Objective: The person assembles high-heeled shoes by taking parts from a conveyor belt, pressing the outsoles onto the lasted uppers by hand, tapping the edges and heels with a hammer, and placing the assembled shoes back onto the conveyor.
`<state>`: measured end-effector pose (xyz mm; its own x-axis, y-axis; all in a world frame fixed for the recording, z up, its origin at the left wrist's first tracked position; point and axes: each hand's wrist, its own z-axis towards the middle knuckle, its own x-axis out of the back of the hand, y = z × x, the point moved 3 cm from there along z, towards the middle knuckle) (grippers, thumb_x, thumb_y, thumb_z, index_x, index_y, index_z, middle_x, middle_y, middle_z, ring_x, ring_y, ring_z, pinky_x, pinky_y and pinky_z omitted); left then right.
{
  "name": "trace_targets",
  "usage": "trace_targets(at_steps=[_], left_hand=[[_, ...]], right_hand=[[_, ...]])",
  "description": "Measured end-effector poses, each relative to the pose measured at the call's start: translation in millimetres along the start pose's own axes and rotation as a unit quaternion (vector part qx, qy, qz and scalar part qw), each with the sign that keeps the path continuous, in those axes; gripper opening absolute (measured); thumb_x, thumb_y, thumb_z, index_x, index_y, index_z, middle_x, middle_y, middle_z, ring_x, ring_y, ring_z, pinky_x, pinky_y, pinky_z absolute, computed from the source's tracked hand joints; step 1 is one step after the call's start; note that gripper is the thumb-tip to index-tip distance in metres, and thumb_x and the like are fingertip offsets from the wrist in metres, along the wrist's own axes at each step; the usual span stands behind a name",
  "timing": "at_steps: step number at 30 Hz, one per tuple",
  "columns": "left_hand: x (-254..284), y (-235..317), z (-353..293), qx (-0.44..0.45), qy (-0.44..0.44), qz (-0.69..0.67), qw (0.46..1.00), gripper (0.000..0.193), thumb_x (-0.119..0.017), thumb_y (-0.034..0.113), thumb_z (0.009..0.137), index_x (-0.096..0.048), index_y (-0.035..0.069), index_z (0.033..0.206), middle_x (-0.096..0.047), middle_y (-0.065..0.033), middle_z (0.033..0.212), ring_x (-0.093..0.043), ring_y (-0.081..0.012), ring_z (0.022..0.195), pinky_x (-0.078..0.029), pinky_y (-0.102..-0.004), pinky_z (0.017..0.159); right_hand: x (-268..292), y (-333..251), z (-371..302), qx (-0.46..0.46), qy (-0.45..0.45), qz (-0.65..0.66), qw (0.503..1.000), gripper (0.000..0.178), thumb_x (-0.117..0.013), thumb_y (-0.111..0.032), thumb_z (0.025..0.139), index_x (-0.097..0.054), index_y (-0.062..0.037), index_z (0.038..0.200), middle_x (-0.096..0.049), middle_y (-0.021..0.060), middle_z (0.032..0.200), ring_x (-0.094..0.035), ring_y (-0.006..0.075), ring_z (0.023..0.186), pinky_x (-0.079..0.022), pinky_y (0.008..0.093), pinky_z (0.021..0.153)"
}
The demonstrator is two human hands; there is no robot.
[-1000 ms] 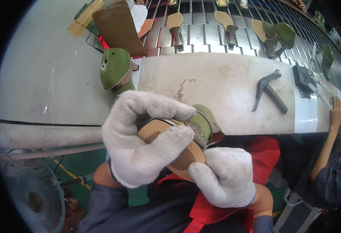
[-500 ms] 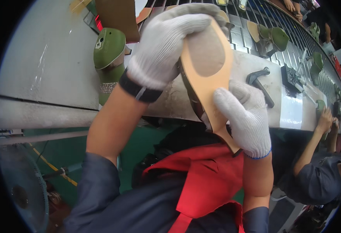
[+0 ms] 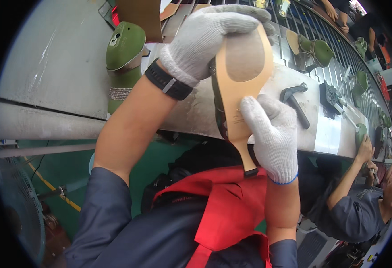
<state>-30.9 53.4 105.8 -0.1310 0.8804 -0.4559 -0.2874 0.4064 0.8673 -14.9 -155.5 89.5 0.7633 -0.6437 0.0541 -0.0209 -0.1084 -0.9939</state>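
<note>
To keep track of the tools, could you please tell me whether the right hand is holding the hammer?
No, the hammer lies on the worktable while the right hand grips the shoe.

Bright, even light over the table (image 3: 71, 76), dimmer beneath it.
Pale streaks of glare mark the table's left part; the sole (image 3: 237, 96) is evenly lit and clear, while the left glove (image 3: 205, 42) looks slightly soft at the fingers. The fan (image 3: 24, 196) sinks into shadow near the rim, straight edges bow, and black swallows the corners.
</note>
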Motion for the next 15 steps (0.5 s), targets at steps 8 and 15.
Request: trace_targets(at_steps=[8,15], left_hand=[[-49,-22,-8,-0.085,-0.136,0.128,0.979,0.059,-0.052,0.045,0.117,-0.072,-0.007,0.135,-0.06,-0.0209,0.157,-0.06,-0.0259,0.142,-0.045,-0.0384,0.122],[37,-117,-74,0.041,0.137,-0.036,0.989,0.08,-0.027,0.059,0.12,-0.066,-0.008,0.139,-0.072,-0.0169,0.135,-0.066,-0.0236,0.127,-0.048,-0.0379,0.114]], right_hand=[[48,-58,19,0.185,0.003,-0.082,0.979,0.058,-0.068,-0.024,0.101,-0.059,0.0065,0.149,-0.07,0.0148,0.136,-0.065,0.019,0.122,-0.051,0.0288,0.103],[128,38,-23,0.099,0.136,-0.002,0.986,0.057,-0.054,-0.032,0.111,-0.051,0.0031,0.155,-0.067,0.02,0.14,-0.073,0.0257,0.115,-0.064,0.036,0.088]])
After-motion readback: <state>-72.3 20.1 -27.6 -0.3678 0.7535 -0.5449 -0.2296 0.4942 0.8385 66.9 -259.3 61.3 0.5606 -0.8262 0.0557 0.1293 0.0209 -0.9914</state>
